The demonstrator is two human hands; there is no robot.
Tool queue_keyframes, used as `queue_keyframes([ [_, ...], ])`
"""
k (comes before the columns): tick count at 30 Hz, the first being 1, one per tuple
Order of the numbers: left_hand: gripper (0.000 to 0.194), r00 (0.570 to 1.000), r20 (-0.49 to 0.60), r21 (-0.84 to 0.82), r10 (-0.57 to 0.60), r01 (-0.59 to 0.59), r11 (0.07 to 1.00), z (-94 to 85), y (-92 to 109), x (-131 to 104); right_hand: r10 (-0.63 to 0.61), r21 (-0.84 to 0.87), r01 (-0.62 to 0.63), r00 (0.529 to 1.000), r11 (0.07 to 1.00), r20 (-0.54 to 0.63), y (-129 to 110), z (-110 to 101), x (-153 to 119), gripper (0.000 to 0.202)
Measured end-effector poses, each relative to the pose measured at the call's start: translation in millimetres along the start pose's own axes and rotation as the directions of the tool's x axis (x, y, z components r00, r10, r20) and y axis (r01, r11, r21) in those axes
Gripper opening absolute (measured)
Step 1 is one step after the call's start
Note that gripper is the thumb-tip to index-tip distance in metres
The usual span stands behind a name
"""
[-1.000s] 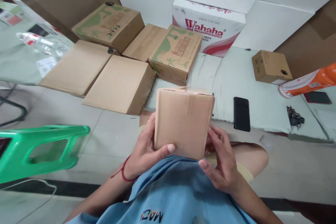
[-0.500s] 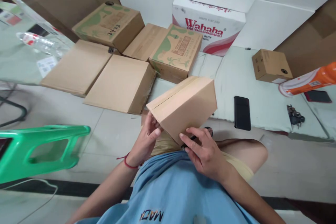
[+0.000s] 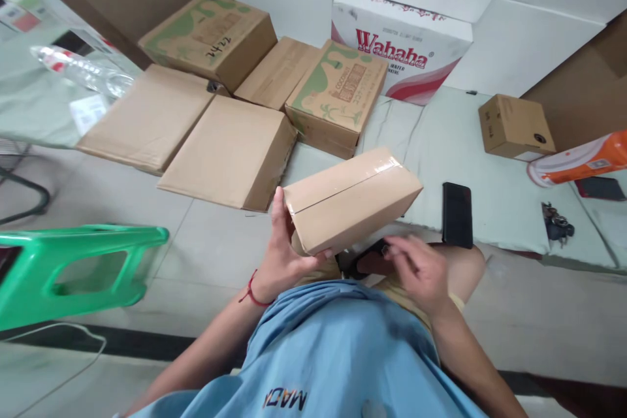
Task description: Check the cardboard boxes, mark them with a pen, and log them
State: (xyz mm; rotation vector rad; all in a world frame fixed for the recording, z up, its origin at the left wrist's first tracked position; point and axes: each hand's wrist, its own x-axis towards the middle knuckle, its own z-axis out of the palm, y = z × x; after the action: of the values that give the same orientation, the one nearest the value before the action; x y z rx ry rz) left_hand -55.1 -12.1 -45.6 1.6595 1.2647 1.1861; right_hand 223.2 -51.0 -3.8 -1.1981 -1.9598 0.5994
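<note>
Carton (image 3: pixel 350 199) held up at 12 o'clock, ahead of my shirt (image 3: pixel 337 346), tilted. My left hand (image 3: pixel 287 258) grips its near end, at carton's 8 o'clock, thumb along lower edge. My right hand (image 3: pixel 421 268) apart from carton, at its 4 o'clock, fingers half curled; blur hides whether they hold anything. Done, as far as shows: upper flaps (image 3: pixel 337 176) shut, glossy tape (image 3: pixel 386 166) at seam. Remaining: cannot tell; underside hidden. Beyond, on worktop (image 3: pixel 421 137): cardboard boxes (image 3: pixel 223 144) at 11 o'clock, phone (image 3: pixel 457 215) at 2 o'clock.
</note>
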Motion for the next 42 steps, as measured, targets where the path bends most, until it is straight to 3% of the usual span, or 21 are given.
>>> queue_keyframes([
  [2,0.146,1.000,-0.005,-0.019,-0.014,0.014,1.000,-6.2,-4.9,-0.1,0.168,-0.047,-0.182,0.962,0.982,-0.214,15.5,-17.8,-0.5,0.022],
  [4,0.146,0.998,0.003,-0.049,-0.066,0.066,0.997,-15.8,-11.4,-1.9,0.302,-0.105,-0.370,0.866,0.923,-0.399,36.7,-30.9,3.6,0.022],
  [5,0.146,0.994,0.010,-0.065,-0.106,0.107,0.992,-21.0,-15.1,-3.9,0.344,-0.136,-0.437,0.835,0.889,-0.430,48.3,-34.7,8.1,0.027],
  [7,0.148,0.978,0.029,-0.123,-0.207,0.209,0.970,-29.8,-22.3,-10.0,0.427,-0.232,-0.522,0.831,0.821,-0.357,69.8,-36.3,22.2,0.034],
  [9,0.151,0.949,0.066,-0.226,-0.308,0.315,0.922,-34.6,-28.8,-18.5,0.536,-0.375,-0.572,0.819,0.729,-0.206,85.3,-31.8,41.0,0.039],
  [12,0.151,0.907,0.121,-0.394,-0.404,0.418,0.819,-33.9,-36.1,-32.1,0.688,-0.559,-0.611,0.719,0.561,-0.095,96.0,-21.2,69.9,0.043],
  [14,0.145,0.889,0.146,-0.462,-0.434,0.450,0.765,-29.9,-39.4,-39.8,0.734,-0.590,-0.627,0.674,0.508,-0.084,98.8,-16.4,84.8,0.034],
  [17,0.135,0.838,0.263,-0.566,-0.478,0.536,0.627,-20.8,-42.4,-48.0,0.751,-0.541,-0.663,0.655,0.518,-0.085,101.7,-16.6,96.4,0.011],
  [21,0.119,0.774,0.414,-0.633,-0.479,0.623,0.460,-4.3,-43.8,-51.7,0.756,-0.386,-0.723,0.648,0.573,-0.092,100.6,-26.9,90.4,0.011],
  [24,0.104,0.756,0.470,-0.675,-0.455,0.640,0.367,6.7,-45.2,-49.7,0.752,-0.045,-0.763,0.643,0.644,-0.146,94.6,-35.9,73.3,0.039],
  [26,0.092,0.748,0.495,-0.698,-0.442,0.645,0.310,11.8,-47.2,-47.9,0.762,0.339,-0.683,0.596,0.647,-0.253,89.1,-42.0,59.6,0.058],
  [28,0.080,0.746,0.503,-0.705,-0.436,0.646,0.292,16.3,-48.7,-46.3,0.793,0.610,-0.522,0.504,0.596,-0.343,81.9,-48.1,46.7,0.058],
  [30,0.071,0.746,0.508,-0.708,-0.431,0.647,0.285,22.7,-47.9,-43.8,0.808,0.701,-0.431,0.452,0.569,-0.378,72.1,-52.8,36.4,0.044],
  [32,0.068,0.748,0.507,-0.713,-0.429,0.643,0.279,32.8,-42.9,-38.6,0.807,0.739,-0.381,0.461,0.556,-0.369,60.2,-53.9,30.4,0.034],
  [34,0.074,0.777,0.473,-0.722,-0.416,0.612,0.323,46.4,-34.2,-29.2,0.789,0.753,-0.359,0.516,0.552,-0.332,49.1,-50.6,29.8,0.033],
  [36,0.079,0.846,0.392,-0.712,-0.360,0.527,0.464,60.2,-23.5,-16.2,0.747,0.730,-0.330,0.559,0.599,-0.360,42.9,-44.4,34.2,0.030],
  [39,0.073,0.933,0.268,-0.643,-0.240,0.359,0.677,71.6,-8.3,4.7,0.645,0.621,-0.275,0.568,0.734,-0.511,46.7,-35.9,45.0,0.028],
  [42,0.056,0.991,0.119,-0.354,-0.061,0.099,0.930,66.0,3.0,19.4,0.603,0.555,-0.284,0.568,0.782,-0.559,59.9,-32.3,50.3,0.029],
])
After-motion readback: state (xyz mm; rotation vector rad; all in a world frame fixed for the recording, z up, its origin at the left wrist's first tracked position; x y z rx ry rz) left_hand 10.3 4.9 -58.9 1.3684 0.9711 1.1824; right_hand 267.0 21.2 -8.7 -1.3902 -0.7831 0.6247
